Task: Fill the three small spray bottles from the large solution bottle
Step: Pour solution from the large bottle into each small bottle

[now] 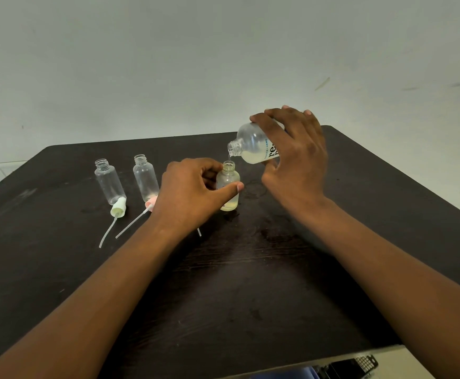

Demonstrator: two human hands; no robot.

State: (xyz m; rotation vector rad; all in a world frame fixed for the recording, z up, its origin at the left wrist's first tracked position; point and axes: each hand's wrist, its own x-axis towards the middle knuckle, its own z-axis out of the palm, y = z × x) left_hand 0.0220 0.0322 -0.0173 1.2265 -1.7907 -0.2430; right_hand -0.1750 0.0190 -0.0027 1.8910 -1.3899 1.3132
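My right hand [294, 160] grips the large solution bottle [253, 144], tipped so its open mouth points down and left. A thin stream of pale liquid runs from it into a small spray bottle [229, 187] standing upright on the dark table [250, 269]. My left hand [193, 192] holds that small bottle between thumb and fingers; yellowish liquid shows at its bottom. Two more small clear bottles [109, 181] [146, 178] stand uncapped to the left and look empty.
A pale green spray cap with dip tube [118, 209] lies in front of the leftmost bottle. A pink spray cap with tube [150, 205] lies by the second. A third tube end [199, 231] sticks out under my left wrist. A dark object [352, 365] sits below the table's near right edge.
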